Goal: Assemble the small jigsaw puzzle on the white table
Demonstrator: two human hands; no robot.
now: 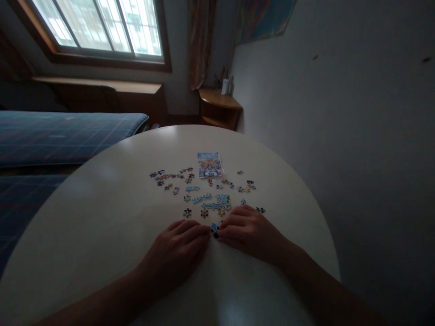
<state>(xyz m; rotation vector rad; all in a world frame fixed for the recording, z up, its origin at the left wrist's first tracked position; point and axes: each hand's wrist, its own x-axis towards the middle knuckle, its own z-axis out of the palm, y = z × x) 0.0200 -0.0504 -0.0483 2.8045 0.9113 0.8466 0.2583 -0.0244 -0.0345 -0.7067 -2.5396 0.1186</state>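
Both my hands lie on a round white table (102, 217). My left hand (176, 253) rests palm down, its fingers together and curled, their tips reaching a small blue puzzle piece (214, 227). My right hand (249, 231) meets it from the other side, fingertips pinching the same piece. Just beyond my hands, several joined blue pieces (214, 201) form a partial strip. Loose puzzle pieces (170, 179) are scattered across the middle of the table. A small printed reference picture (210, 164) lies flat behind them.
A bed with a blue checked cover (61, 136) runs along the left. A wooden corner shelf (219, 106) stands behind the table under a curtain. A grey wall (340, 113) is close on the right. A window (98, 25) is at the upper left.
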